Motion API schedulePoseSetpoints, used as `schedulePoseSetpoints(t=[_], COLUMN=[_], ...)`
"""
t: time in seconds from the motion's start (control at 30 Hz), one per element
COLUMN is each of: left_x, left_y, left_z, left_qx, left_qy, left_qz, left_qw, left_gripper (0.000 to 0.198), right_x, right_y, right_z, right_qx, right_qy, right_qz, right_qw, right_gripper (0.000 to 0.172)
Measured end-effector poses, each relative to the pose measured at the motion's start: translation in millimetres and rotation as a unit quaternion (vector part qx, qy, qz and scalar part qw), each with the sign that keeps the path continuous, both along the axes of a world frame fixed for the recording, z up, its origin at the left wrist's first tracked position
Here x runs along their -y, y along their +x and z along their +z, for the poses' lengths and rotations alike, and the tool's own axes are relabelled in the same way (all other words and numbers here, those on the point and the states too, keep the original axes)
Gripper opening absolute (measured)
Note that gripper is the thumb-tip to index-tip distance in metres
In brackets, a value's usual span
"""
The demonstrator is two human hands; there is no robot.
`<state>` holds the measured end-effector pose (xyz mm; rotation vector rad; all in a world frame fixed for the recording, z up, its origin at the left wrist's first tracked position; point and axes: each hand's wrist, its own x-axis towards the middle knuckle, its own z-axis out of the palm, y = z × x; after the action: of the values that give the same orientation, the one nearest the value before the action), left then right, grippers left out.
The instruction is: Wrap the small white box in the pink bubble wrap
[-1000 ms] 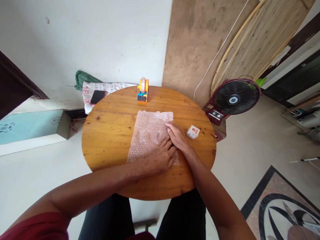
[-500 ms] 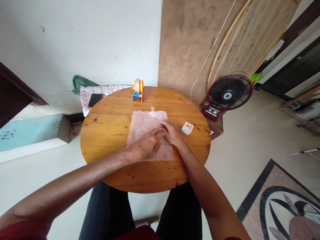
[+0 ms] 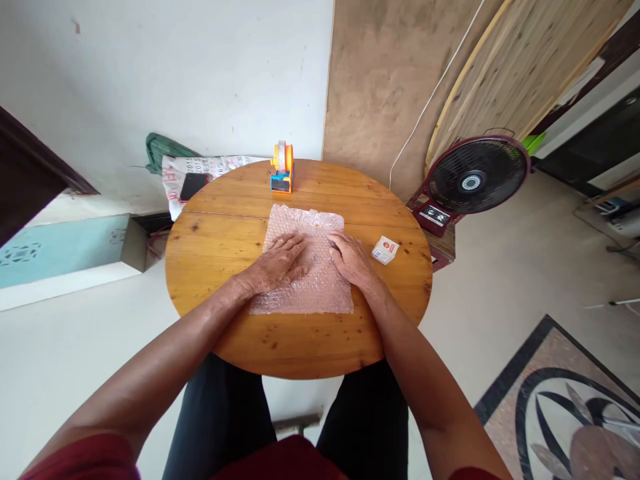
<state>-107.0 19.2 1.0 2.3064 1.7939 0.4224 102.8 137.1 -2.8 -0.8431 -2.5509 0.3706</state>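
A sheet of pinkish clear bubble wrap (image 3: 315,293) lies flat on the round wooden table (image 3: 215,267) before me. My left hand (image 3: 280,263) rests on its left part, palm down with the fingers stretched out. On the right edge of the sheet lies my right hand (image 3: 350,257), its fingers loosely extended and slightly bent. Neither hand grasps anything. Just right of my right hand is a small white box (image 3: 385,250) with red print. Beyond the sheet stands an orange and blue tape dispenser (image 3: 283,170) with a roll of clear tape.
A dark red fan (image 3: 470,183) stands on a wooden stool (image 3: 443,247) at the table's right. Behind the table's left edge, a phone-like dark object (image 3: 193,187) lies on a printed white sack (image 3: 173,175). A white cable (image 3: 435,87) hangs along the wall board.
My left hand has moved from the middle, beside my right hand, to the left part of the bubble wrap and flattened out. The view has shifted slightly.
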Motion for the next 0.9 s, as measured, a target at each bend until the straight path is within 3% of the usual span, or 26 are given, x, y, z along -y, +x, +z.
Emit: schedulePoseSetpoints(t=[0.2, 0.43, 0.67, 0.9], left_x=[-3.2, -1.9, -2.0, -1.4], left_y=[-6.1, -4.5, -4.5, -2.8], left_z=[-0.5, -2.3, -1.1, -0.7], left_qx=[0.008, 0.005, -0.001, 0.006], left_qy=[-0.012, 0.014, 0.011, 0.050], left_qz=[-0.003, -0.005, -0.005, -0.010], left_qw=[1.000, 1.000, 1.000, 0.999], left_gripper=[0.085, 0.081, 0.089, 0.081], right_x=[1.7, -0.1, 0.3, -0.7], right_y=[0.3, 0.3, 0.9, 0.6], right_z=[3.3, 0.3, -0.5, -2.2], right_qx=[-0.005, -0.006, 0.001, 0.004], right_qy=[-0.004, 0.007, 0.027, 0.022], right_qz=[0.005, -0.019, -0.039, -0.048], right_qw=[1.000, 1.000, 0.999, 0.999], right_gripper=[0.038, 0.037, 0.037, 0.036])
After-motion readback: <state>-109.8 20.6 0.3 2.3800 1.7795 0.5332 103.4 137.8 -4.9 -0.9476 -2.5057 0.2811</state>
